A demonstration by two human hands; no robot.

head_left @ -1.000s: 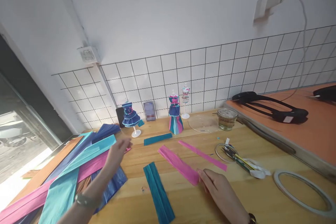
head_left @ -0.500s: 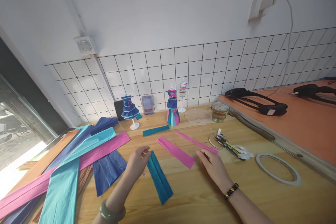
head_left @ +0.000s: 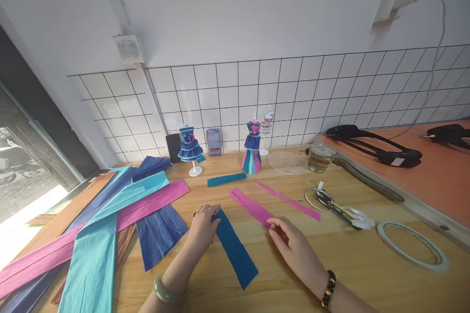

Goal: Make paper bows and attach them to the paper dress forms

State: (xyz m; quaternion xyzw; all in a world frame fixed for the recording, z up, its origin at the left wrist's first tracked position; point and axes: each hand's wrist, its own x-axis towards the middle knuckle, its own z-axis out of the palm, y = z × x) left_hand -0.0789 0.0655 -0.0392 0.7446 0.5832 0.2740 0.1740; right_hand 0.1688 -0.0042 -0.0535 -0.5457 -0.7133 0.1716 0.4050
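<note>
My left hand (head_left: 205,225) is closed, with thumb and fingers on the upper end of a dark teal crepe paper strip (head_left: 237,254). That strip slants down to the right over the wood. My right hand (head_left: 293,244) is closed too, its fingertips on the near end of a wide pink paper strip (head_left: 251,205). Beyond it, a narrow pink strip (head_left: 288,199) lies flat. Another teal strip (head_left: 226,179) rests farther back, by a small dress form (head_left: 252,149) in a pink, blue and teal paper dress.
Folded paper lengths, one turquoise (head_left: 96,259), pile up at left beside a pleated blue piece (head_left: 159,234). A second dress form (head_left: 191,149) stands at back left. At right are a glass jar (head_left: 321,159), scissors (head_left: 345,212), a tape roll (head_left: 411,244) and black headgear (head_left: 374,144).
My right hand has come left onto the end of the wide pink strip. The teal strip at my left hand now looks flatter. The whole view has shifted slightly.
</note>
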